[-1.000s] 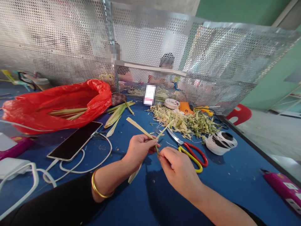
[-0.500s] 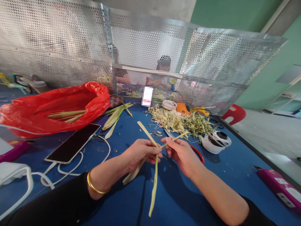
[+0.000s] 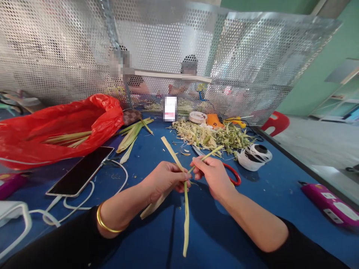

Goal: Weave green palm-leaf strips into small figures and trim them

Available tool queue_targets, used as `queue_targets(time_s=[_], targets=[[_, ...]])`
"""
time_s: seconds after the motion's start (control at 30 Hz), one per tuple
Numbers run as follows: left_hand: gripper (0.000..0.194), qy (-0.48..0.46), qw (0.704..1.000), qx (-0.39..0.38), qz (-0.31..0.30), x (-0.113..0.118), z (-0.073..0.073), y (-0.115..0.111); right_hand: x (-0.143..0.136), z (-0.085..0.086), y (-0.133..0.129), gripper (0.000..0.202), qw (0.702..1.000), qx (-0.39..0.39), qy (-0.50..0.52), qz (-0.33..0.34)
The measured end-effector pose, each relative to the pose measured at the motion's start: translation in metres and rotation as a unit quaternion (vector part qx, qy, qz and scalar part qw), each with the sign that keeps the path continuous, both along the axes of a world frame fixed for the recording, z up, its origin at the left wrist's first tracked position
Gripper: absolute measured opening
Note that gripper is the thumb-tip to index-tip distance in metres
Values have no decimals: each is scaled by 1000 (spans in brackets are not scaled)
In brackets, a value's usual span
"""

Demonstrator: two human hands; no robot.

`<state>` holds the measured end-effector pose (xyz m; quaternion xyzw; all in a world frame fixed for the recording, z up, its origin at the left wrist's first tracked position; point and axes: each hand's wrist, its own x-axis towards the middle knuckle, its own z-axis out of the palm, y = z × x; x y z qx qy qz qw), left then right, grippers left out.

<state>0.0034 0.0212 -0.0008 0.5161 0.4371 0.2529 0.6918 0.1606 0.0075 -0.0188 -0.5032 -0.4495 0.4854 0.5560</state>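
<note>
My left hand (image 3: 168,178) pinches several pale leaf strips (image 3: 186,220) where they cross near the middle of the view. One strip points up and away, one hangs toward me, and a wider one comes out below the palm. Close by on the right, my right hand (image 3: 209,172) has its fingers closed on a thin green strip (image 3: 211,152) that runs from the crossing up to the right. Red-handled scissors (image 3: 235,175) lie partly hidden behind my right hand.
A red plastic bag (image 3: 84,123) with stalks and a phone (image 3: 81,172) with white cables lie left. Shredded leaves (image 3: 196,135), a tape roll (image 3: 198,117) and a string spool (image 3: 254,157) sit beyond my hands. People are behind the perforated metal screen (image 3: 165,41).
The view has shifted slightly, so most things appear a little farther left. My right hand's fingers sit slightly farther from the left fingertips along the green strip. Both hands keep their hold.
</note>
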Motion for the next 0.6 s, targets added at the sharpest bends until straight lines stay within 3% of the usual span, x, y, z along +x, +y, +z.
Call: queue_targets(time_s=[0.33,0.6], targets=[[16,-4,1000,0,29,3,1,-3,-2,-1,0,28,1000,11,12,-9],[13,-19,996,-45,69,-1,-1,2,14,8,8,37,996,-22,73,48]])
